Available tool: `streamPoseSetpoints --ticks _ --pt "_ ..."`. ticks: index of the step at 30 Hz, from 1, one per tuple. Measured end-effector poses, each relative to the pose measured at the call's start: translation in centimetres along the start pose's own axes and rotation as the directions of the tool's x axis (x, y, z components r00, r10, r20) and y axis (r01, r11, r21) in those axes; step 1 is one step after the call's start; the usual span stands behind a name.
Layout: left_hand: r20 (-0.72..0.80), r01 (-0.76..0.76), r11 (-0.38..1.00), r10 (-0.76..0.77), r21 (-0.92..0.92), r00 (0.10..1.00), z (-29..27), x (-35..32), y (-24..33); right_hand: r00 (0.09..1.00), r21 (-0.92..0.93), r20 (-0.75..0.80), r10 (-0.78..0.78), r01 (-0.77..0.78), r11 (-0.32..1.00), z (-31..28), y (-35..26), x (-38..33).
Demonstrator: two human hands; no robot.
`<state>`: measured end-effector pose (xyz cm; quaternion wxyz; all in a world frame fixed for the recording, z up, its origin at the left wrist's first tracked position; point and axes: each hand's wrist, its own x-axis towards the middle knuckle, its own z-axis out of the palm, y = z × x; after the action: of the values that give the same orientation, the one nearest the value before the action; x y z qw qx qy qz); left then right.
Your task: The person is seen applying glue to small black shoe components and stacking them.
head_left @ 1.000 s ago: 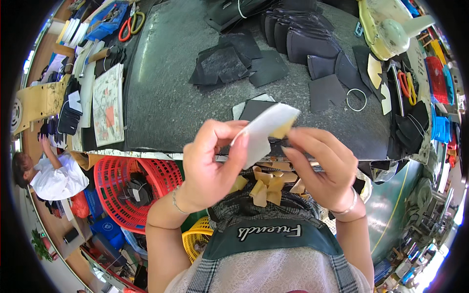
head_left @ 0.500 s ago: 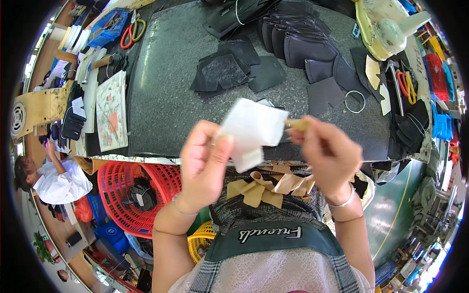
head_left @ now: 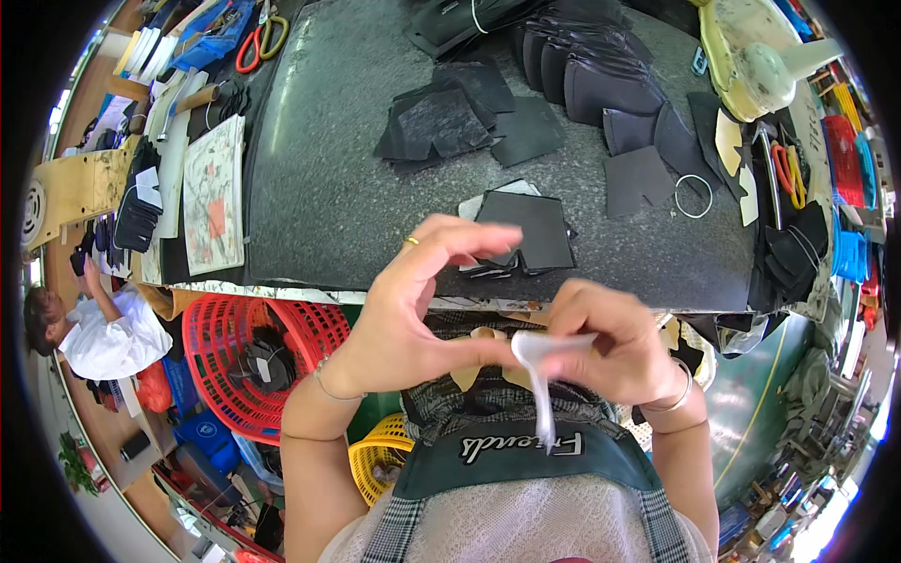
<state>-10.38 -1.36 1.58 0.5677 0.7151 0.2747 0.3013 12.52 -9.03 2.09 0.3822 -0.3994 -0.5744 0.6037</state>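
Observation:
In front of my apron, my right hand [head_left: 615,342] is closed in a pinch on a thin white sheet [head_left: 537,375]. The sheet is folded over at its top, and its lower end hangs down, blurred. My left hand [head_left: 413,310] has its thumb and fingers spread apart; the thumb tip reaches the sheet's edge, and I cannot tell if it touches. Just beyond the hands, a small pile of black cut pieces [head_left: 540,230] lies on the dark table with some white showing at its edge. Tan pieces [head_left: 488,342] in my lap are partly hidden by my hands.
More black pieces [head_left: 436,127] lie farther back, with a fanned stack [head_left: 601,84] to their right. A white ring [head_left: 694,196] rests on the table [head_left: 319,178]. Orange-handled scissors [head_left: 788,174] are at the right. A red basket [head_left: 225,375] and a yellow basket [head_left: 375,450] stand below left.
The white sheet has come down toward my apron and passed from my left hand to my right. My left hand has opened. The tan scrap has left my right fingers. The black pile is now uncovered.

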Motion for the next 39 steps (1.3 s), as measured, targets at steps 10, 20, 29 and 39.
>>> streamPoseSetpoints --ticks 10,20,29,39 --pt "-0.281 0.210 0.912 -0.317 -0.351 0.906 1.5 1.9 -0.6 0.795 0.072 -0.604 0.065 -0.027 0.997 0.6 2.1 2.8" --pt "-0.320 0.246 0.969 -0.231 0.009 0.919 1.2 2.6 -3.6 0.770 -0.178 -0.634 0.070 -0.233 0.956 0.1 4.5 3.7" --pt "-0.337 0.232 0.958 -0.165 0.169 0.927 1.4 2.4 -3.6 0.820 -0.899 -0.258 -0.511 -0.010 0.437 -0.9 2.2 3.5" --pt "-0.115 -0.044 0.319 0.462 0.947 0.879 -4.6 5.8 -3.5 0.986 -0.935 0.122 -0.111 0.151 0.321 1.2 2.9 3.5"
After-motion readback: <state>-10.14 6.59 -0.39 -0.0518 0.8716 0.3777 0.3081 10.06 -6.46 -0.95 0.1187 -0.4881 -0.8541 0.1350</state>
